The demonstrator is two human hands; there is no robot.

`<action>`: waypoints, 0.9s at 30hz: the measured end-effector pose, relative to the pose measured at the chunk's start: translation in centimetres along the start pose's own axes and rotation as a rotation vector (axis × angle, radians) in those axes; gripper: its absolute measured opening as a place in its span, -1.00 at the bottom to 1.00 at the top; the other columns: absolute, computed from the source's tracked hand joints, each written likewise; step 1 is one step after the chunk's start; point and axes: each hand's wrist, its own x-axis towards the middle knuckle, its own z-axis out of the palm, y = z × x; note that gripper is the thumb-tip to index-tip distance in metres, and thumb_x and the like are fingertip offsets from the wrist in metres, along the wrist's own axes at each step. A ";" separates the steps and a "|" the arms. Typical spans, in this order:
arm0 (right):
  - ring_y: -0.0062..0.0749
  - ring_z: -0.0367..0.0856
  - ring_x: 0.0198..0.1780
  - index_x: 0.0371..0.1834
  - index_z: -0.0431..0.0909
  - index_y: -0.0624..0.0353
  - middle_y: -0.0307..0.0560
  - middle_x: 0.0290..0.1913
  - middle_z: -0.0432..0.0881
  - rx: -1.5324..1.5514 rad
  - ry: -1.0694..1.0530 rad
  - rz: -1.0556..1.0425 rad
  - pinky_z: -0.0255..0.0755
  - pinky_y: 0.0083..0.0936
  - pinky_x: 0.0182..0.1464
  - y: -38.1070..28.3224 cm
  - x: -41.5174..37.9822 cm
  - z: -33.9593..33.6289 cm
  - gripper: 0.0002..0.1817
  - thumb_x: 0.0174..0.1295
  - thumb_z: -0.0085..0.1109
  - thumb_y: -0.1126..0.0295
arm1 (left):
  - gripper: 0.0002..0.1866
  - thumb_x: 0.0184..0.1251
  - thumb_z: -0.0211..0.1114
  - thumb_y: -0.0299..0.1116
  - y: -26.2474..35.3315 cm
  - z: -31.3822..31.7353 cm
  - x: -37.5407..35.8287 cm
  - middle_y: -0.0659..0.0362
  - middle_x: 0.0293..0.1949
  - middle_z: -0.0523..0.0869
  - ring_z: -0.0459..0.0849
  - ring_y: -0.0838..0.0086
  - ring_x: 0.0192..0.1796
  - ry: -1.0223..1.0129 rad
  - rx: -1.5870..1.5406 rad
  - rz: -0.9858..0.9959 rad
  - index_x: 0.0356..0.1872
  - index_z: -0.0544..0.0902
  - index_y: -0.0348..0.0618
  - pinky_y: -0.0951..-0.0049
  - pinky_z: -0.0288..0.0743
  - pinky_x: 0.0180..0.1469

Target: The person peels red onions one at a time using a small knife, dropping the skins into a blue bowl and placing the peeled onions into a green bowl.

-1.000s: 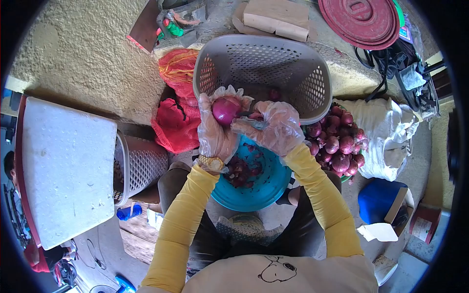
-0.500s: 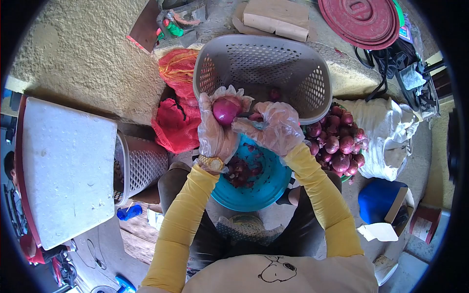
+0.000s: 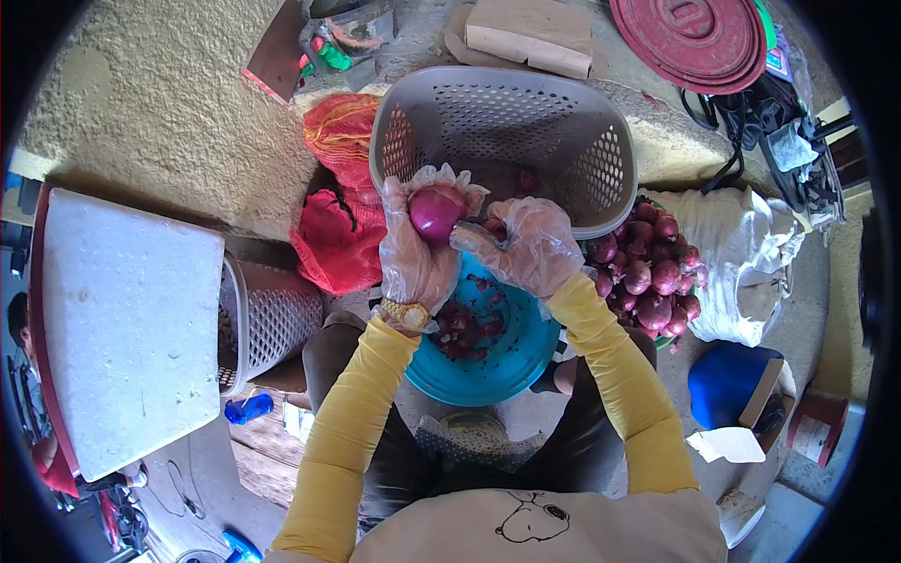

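Observation:
A peeled-looking, shiny red onion [image 3: 436, 214] rests in my left hand [image 3: 418, 258], whose fingers curl round it. Both hands wear clear plastic gloves. Just to the right, my right hand [image 3: 530, 242] is closed, its thumb reaching toward the onion. Between its thumb and fingers shows a small dark-reddish piece, too hidden to name. Below the hands sits a turquoise basin [image 3: 535, 361] with onion skins [image 3: 460, 330] in it. Beyond them stands a grey perforated basket [image 3: 507, 70] with another red onion [image 3: 527, 180] at its bottom.
Red onions [image 3: 657, 272] are heaped at the right beside a white sack [image 3: 751, 244]. On the left are a red mesh bag [image 3: 343, 235], a second perforated basket [image 3: 282, 314] and a white foam board [image 3: 136, 328]. A blue container [image 3: 732, 385] stands at lower right.
My right thumb has shifted slightly along the onion's right side, and my right hand has tilted a little. The onion stays in my left hand.

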 end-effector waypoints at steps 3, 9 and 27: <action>0.08 0.67 -0.40 -0.30 0.76 0.19 0.06 -0.53 0.64 -0.002 -0.011 -0.010 0.53 -0.10 -0.28 -0.1 0.0 -0.2 -0.35 0.22 0.34 -0.31 | -0.46 0.69 -0.01 0.14 0.0 0.0 0.0 -0.02 0.02 0.71 0.70 0.05 0.12 -0.003 -0.022 -0.018 0.10 0.59 -0.21 -0.10 0.64 0.27; 0.06 0.66 -0.43 -0.31 0.77 0.15 0.03 -0.55 0.64 0.003 0.011 -0.039 0.52 -0.11 -0.32 -0.1 0.0 -0.1 -0.38 0.22 0.35 -0.29 | -0.46 0.68 0.02 0.13 0.0 -0.5 0.1 -0.01 0.04 0.70 0.68 0.05 0.15 -0.030 -0.004 -0.036 0.12 0.59 -0.21 -0.10 0.62 0.30; -0.04 0.76 -0.33 -0.25 0.76 0.05 -0.03 -0.44 0.74 -0.036 0.002 -0.003 0.60 -0.14 -0.23 -0.7 0.3 -1.1 -0.36 0.13 0.36 -0.37 | -0.43 0.66 0.02 0.18 0.2 -0.1 -0.2 -0.04 0.04 0.71 0.71 0.00 0.10 -0.013 0.006 -0.049 0.15 0.57 -0.19 -0.04 0.65 0.23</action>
